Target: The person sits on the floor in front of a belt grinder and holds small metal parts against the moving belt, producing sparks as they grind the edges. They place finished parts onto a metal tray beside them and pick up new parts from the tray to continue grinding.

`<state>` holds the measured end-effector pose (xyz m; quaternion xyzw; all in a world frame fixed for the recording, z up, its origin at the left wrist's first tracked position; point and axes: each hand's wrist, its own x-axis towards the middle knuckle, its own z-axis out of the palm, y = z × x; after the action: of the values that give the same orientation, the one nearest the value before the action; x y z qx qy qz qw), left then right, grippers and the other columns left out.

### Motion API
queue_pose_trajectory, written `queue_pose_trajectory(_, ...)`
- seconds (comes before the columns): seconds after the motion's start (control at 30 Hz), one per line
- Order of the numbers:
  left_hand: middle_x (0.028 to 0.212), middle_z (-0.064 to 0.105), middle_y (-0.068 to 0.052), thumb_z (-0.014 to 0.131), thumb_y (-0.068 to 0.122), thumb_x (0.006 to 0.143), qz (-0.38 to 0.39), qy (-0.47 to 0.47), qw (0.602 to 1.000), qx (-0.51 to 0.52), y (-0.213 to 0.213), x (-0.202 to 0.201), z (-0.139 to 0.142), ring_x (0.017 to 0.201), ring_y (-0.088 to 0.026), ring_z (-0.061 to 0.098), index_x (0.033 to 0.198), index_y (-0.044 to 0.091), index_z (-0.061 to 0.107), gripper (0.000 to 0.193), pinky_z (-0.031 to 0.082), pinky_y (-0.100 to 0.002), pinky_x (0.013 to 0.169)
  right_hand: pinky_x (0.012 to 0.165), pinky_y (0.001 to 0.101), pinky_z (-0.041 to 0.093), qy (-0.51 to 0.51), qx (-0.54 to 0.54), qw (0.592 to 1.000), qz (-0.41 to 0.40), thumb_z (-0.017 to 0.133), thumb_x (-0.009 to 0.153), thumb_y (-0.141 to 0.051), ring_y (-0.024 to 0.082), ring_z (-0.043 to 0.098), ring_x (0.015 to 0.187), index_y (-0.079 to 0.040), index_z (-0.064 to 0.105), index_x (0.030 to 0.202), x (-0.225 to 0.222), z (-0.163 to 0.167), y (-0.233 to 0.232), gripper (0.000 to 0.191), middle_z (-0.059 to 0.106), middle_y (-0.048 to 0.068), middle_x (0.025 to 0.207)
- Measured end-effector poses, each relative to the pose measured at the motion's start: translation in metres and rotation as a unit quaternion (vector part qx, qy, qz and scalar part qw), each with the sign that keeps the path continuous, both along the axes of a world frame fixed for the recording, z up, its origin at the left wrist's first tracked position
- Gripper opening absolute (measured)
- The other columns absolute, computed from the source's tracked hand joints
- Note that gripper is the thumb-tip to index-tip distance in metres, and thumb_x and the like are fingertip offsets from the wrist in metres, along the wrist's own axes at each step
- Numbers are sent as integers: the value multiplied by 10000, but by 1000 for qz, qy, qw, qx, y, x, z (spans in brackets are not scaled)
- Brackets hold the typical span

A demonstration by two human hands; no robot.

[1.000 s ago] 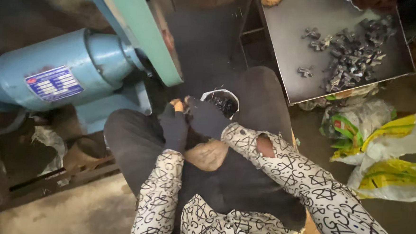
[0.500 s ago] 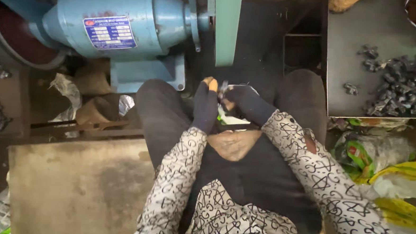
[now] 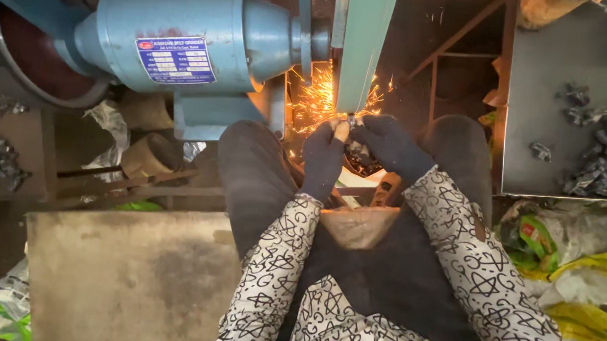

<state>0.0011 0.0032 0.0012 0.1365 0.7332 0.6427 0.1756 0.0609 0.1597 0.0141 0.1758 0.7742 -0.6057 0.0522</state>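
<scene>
At frame centre, your left hand (image 3: 323, 158) and right hand (image 3: 388, 146) (both in dark gloves) pinched a small metal part (image 3: 353, 120) between closed fingertips, pressing it against the green belt (image 3: 362, 49). Sparks (image 3: 317, 98) sprayed left of the belt, below the blue motor (image 3: 186, 40) at upper left. More parts (image 3: 606, 148) lay on the tray (image 3: 544, 65) at upper right.

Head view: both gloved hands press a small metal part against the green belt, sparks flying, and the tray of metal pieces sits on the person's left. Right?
Not quite. The tray of metal pieces sits on the person's right, as the head view shows. The rest holds: left hand and right hand, both gloved, press a small metal part against the green belt, sparks flying.
</scene>
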Motion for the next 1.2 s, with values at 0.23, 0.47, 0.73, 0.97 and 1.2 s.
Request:
queue_pose_trajectory(0.23, 903, 695, -19, 581, 206, 1021, -41, -129, 986, 94, -4, 4, 13, 732, -106, 624, 1169, 15, 709, 273, 540, -288, 691, 648, 311, 521, 78, 45, 996, 22, 589, 1011, -199, 130, 644, 738, -17, 675, 1114, 9, 11, -7, 227, 682, 59, 847)
queue_pose_trajectory(0.47, 968, 704, -144, 577, 269, 1079, -43, 101, 994, -7, 3, 7, 4, 870, -235, 665, 1129, -30, 674, 318, 525, -397, 781, 723, 320, 527, 103, -17, 994, -30, 601, 1006, -163, 138, 655, 829, 7, 690, 1212, 16, 10, 4, 281, 728, 97, 957)
queue_pose_trajectory(0.73, 903, 695, -172, 543, 233, 1054, -57, 160, 981, -96, 7, 11, -9, 848, -268, 651, 1059, 34, 681, 243, 507, -426, 752, 730, 249, 544, 56, -128, 990, -36, 590, 997, -166, 56, 635, 802, -31, 698, 1182, 14, 9, 11, 252, 708, 5, 911)
queue_pose_trajectory(0.97, 1064, 715, -53, 585, 169, 1034, -47, -76, 990, 108, -4, 19, 12, 962, -126, 641, 1207, 16, 678, 249, 528, -323, 851, 660, 279, 533, 42, -46, 992, -111, 692, 922, -152, 85, 646, 742, -30, 698, 1056, 32, 26, -14, 181, 707, 18, 847)
queue_pose_trajectory(1.2, 1011, 707, -15, 574, 219, 1075, -35, -64, 991, 112, -3, 12, 7, 908, -71, 609, 1168, 3, 677, 257, 510, -266, 805, 671, 369, 524, 98, 75, 989, -79, 612, 987, -212, 190, 698, 744, -18, 695, 1070, 27, 14, -18, 227, 715, 120, 829)
